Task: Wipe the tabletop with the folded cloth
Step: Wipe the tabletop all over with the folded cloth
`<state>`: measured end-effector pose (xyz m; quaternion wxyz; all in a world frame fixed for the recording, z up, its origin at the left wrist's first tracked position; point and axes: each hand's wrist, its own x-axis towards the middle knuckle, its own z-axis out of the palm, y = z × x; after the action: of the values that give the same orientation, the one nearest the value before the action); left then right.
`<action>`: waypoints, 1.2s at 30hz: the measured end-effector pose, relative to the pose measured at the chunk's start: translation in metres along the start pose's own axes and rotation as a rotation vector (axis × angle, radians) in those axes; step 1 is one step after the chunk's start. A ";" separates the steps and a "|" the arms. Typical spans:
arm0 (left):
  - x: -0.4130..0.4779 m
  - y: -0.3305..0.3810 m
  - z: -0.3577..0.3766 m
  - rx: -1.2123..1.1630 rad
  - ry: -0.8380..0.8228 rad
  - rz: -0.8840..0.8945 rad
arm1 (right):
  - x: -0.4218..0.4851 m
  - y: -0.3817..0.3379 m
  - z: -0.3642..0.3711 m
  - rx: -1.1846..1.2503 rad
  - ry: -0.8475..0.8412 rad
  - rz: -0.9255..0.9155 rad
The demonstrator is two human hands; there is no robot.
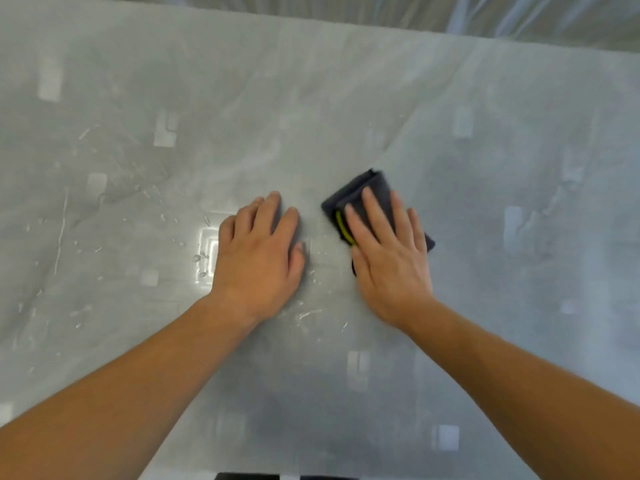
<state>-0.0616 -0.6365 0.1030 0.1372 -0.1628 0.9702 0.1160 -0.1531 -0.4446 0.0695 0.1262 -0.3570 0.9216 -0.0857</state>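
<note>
A dark grey folded cloth (360, 188) with a yellow-green edge lies on the glossy grey tabletop (346, 91) just right of centre. My right hand (388, 251) lies flat on top of the cloth, fingers straight and spread, pressing it down; most of the cloth is hidden beneath the palm. My left hand (261, 251) rests flat on the bare tabletop a little to the left of the cloth, fingers together and straight, holding nothing.
Water droplets and streaks (145, 188) dot the tabletop to the left and around my hands. Ceiling lights reflect in the surface as pale rectangles. The table's far edge (415, 31) runs along the top, with clear plastic sheeting behind it.
</note>
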 end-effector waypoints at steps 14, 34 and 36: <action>0.115 -0.026 -0.030 0.111 -0.012 0.011 | 0.058 0.012 -0.012 0.023 -0.004 0.012; 0.112 -0.044 -0.024 0.050 -0.015 0.092 | 0.227 0.019 -0.047 0.095 0.146 0.517; 0.112 -0.044 -0.025 0.046 -0.021 0.089 | 0.226 -0.003 -0.039 0.032 0.107 0.350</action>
<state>-0.1536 -0.7157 0.0845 0.1460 -0.1151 0.9773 0.1016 -0.3239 -0.5971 0.0686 0.0955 -0.1839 0.9736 -0.0962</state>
